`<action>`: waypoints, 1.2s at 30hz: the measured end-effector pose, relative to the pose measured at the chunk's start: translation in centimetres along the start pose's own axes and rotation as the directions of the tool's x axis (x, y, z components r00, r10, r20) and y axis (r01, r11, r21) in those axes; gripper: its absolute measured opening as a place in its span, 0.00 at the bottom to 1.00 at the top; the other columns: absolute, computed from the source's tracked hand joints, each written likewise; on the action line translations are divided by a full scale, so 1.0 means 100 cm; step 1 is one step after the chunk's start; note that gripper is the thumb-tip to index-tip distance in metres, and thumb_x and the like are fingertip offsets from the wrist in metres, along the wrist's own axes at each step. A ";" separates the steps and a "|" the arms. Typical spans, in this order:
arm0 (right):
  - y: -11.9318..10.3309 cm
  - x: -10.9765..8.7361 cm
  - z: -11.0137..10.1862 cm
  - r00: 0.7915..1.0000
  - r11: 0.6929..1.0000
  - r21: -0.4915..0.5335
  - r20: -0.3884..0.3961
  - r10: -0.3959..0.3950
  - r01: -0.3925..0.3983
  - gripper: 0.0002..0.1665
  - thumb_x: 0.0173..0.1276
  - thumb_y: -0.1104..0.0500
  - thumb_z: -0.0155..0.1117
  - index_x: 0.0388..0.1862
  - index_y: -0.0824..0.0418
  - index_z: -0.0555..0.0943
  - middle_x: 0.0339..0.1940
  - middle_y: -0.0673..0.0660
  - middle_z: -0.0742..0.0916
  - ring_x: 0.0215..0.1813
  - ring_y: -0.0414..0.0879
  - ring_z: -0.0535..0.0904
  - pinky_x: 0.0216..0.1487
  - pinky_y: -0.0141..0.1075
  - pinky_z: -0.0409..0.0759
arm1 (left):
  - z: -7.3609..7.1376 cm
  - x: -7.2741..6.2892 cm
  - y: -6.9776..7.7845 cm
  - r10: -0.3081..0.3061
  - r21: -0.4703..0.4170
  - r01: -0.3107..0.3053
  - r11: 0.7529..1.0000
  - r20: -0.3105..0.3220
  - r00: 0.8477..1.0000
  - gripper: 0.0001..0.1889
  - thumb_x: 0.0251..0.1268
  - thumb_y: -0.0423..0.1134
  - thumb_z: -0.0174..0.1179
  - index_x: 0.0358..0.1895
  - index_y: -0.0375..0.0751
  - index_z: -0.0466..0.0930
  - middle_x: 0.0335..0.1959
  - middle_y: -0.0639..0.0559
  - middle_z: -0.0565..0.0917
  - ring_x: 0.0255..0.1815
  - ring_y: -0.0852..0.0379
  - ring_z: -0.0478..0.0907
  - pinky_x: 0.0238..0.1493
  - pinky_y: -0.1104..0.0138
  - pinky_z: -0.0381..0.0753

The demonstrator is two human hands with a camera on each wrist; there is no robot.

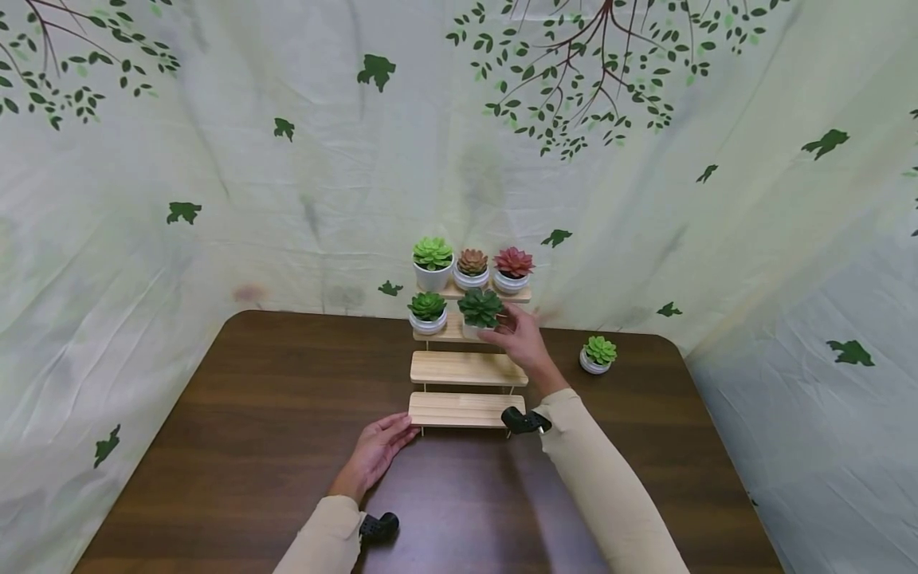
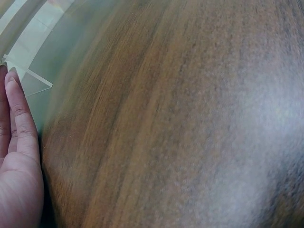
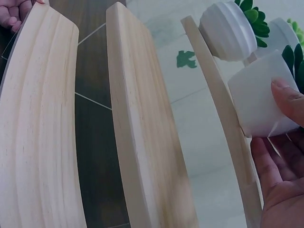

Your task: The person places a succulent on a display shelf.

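A tiered stand with pale wooden shelves (image 1: pixel 468 368) and clear supports (image 2: pixel 38 80) rises from the table. My right hand (image 1: pixel 523 339) grips the white pot (image 3: pixel 259 97) of a dark green potted succulent (image 1: pixel 480 308) at the second shelf from the top; whether the pot bears on the wood I cannot tell. To its left on that shelf sits a green potted succulent (image 1: pixel 427 311). My left hand (image 1: pixel 376 453), fingers nearly straight, touches the stand at the left end of the lowest shelf (image 1: pixel 466 410). In the left wrist view its fingertips (image 2: pixel 13 78) meet the clear support.
On the top shelf stand a light green succulent (image 1: pixel 433 255), a brownish one (image 1: pixel 472 265) and a red one (image 1: pixel 513 265). A small green potted succulent (image 1: pixel 597 354) is on the brown table (image 1: pixel 272 446) at right. A leaf-printed curtain (image 1: pixel 323 183) hangs behind.
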State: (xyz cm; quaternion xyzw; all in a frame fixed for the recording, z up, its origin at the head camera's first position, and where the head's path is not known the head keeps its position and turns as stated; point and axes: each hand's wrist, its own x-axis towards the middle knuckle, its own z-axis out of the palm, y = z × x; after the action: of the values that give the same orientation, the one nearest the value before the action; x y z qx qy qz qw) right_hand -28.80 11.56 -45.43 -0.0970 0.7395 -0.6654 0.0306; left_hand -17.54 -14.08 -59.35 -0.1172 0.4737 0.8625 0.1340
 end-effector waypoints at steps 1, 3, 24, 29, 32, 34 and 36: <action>0.000 0.000 0.001 1.000 1.000 -0.004 0.000 0.000 0.000 0.36 0.59 0.74 0.67 0.66 0.71 0.67 0.59 0.70 0.77 0.58 0.59 0.77 0.53 0.36 0.81 | 0.000 0.000 0.000 -0.001 0.003 0.001 1.000 -0.002 1.000 0.08 0.70 0.24 0.52 0.40 0.35 0.81 0.35 0.48 0.85 0.39 0.57 0.83 0.50 0.67 0.83; 0.000 0.001 0.002 1.000 1.000 -0.002 0.001 -0.002 0.002 0.36 0.59 0.74 0.67 0.66 0.71 0.67 0.59 0.70 0.78 0.58 0.59 0.77 0.53 0.36 0.82 | 0.000 0.000 0.000 -0.005 0.000 0.005 1.000 -0.006 1.000 0.08 0.70 0.24 0.52 0.40 0.34 0.81 0.35 0.48 0.85 0.39 0.57 0.83 0.50 0.67 0.82; -0.001 0.005 0.017 1.000 0.999 0.038 0.005 -0.011 0.011 0.35 0.59 0.73 0.68 0.66 0.67 0.69 0.58 0.69 0.79 0.59 0.58 0.78 0.53 0.40 0.82 | 0.002 -0.001 0.002 0.002 0.010 -0.002 1.000 0.016 1.000 0.08 0.69 0.25 0.52 0.42 0.34 0.81 0.36 0.48 0.85 0.40 0.57 0.83 0.50 0.68 0.82; 0.001 0.005 0.016 1.000 0.998 0.057 0.002 -0.008 0.007 0.36 0.59 0.73 0.68 0.66 0.67 0.68 0.59 0.68 0.79 0.60 0.58 0.77 0.54 0.39 0.81 | 0.002 -0.001 0.002 -0.007 0.009 0.007 1.000 0.001 1.000 0.08 0.69 0.25 0.52 0.42 0.33 0.81 0.36 0.47 0.85 0.40 0.57 0.83 0.50 0.68 0.82; 0.002 0.003 0.013 1.000 0.998 0.068 -0.001 0.003 -0.003 0.37 0.59 0.72 0.69 0.68 0.67 0.67 0.61 0.68 0.77 0.61 0.58 0.76 0.57 0.40 0.80 | 0.000 0.001 0.000 0.005 0.023 -0.005 1.000 0.009 1.000 0.07 0.69 0.26 0.54 0.43 0.32 0.81 0.37 0.48 0.85 0.40 0.57 0.83 0.51 0.67 0.82; 0.002 0.001 0.011 1.000 0.997 0.079 -0.011 0.014 -0.013 0.38 0.59 0.71 0.69 0.68 0.66 0.67 0.62 0.68 0.76 0.62 0.57 0.75 0.59 0.40 0.78 | -0.001 0.001 -0.002 0.024 0.022 -0.025 0.999 0.037 0.999 0.06 0.67 0.28 0.57 0.43 0.33 0.81 0.37 0.48 0.85 0.41 0.57 0.83 0.50 0.68 0.82; 0.001 -0.002 0.007 0.999 0.996 0.088 -0.032 0.026 -0.023 0.39 0.59 0.71 0.70 0.68 0.66 0.67 0.63 0.67 0.76 0.63 0.57 0.74 0.61 0.39 0.77 | -0.003 0.000 -0.003 0.060 0.010 -0.061 0.998 0.089 0.994 0.06 0.66 0.30 0.60 0.43 0.34 0.81 0.37 0.49 0.85 0.41 0.58 0.83 0.50 0.68 0.82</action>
State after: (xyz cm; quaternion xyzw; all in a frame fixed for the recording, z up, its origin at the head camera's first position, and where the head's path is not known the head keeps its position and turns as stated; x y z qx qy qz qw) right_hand -28.47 10.94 -45.64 -0.0753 0.7113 -0.6982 0.0308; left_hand -17.41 -14.18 -59.75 -0.0636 0.4760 0.8676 0.1295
